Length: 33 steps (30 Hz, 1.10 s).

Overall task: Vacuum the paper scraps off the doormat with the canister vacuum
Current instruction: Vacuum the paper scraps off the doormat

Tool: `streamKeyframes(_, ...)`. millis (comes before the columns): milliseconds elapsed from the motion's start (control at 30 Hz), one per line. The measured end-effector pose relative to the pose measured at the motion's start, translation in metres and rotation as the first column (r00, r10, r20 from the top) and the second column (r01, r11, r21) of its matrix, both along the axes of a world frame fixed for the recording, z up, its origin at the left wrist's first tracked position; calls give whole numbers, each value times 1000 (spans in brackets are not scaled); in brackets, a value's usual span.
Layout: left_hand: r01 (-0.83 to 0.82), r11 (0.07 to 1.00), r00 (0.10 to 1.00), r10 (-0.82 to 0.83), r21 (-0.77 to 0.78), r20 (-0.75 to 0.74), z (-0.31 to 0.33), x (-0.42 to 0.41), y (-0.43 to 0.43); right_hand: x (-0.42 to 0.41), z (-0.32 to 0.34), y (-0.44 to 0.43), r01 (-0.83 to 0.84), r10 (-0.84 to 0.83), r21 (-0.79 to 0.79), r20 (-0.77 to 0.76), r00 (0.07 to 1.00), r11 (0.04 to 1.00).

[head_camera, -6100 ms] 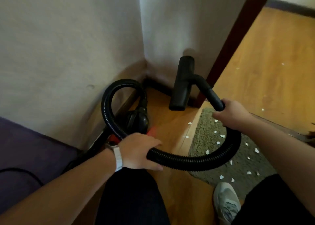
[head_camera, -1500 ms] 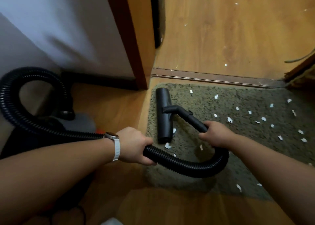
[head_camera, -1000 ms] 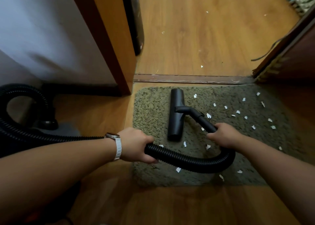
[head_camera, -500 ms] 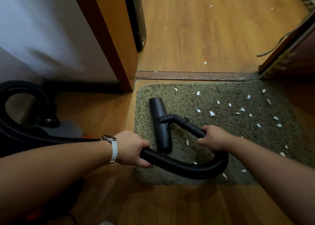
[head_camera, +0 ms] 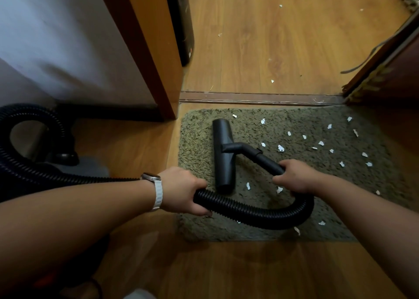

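Note:
A grey-green shaggy doormat [head_camera: 294,230] lies on the wooden floor before a doorway. White paper scraps [head_camera: 280,148] dot it, mostly on its right half. The black vacuum nozzle [head_camera: 223,155] rests flat on the mat's left part, lengthwise front to back. My right hand [head_camera: 294,176] grips the nozzle's black handle tube. My left hand [head_camera: 183,191] grips the ribbed black hose [head_camera: 256,212], which curves between both hands. The hose loops left to the canister vacuum [head_camera: 65,160], largely hidden behind my left arm.
A wooden door frame [head_camera: 145,56] and white wall stand at the left. A threshold strip [head_camera: 260,98] crosses behind the mat. A few scraps lie on the floor [head_camera: 272,38] beyond. A dark door and cord [head_camera: 371,53] stand at the right.
The nozzle has slid a little toward the mat's back edge and left side, with my right hand following. My left hand keeps its hold on the hose.

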<state>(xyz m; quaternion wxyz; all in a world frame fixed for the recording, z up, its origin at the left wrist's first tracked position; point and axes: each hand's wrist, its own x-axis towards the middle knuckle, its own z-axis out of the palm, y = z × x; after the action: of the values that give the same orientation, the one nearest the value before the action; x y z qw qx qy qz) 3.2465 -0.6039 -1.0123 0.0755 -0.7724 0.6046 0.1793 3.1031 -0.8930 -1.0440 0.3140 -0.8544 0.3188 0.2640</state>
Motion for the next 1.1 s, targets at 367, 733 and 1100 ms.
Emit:
streamKeyframes(367,97,990,994,-92,106,-50,-4,-18,10,-7,0,29,-347,346,-10,-66,936,938)
streamKeyframes(733,121,988,988,-111,93,-103,-13,-40,20,-13,-6,35,-396,394,-43,-51,918,917)
streamKeyframes(1100,125,989,987,-116,84,-108,-11,-39,21,-14,-13,25,-288,288,27,-27,957,957)
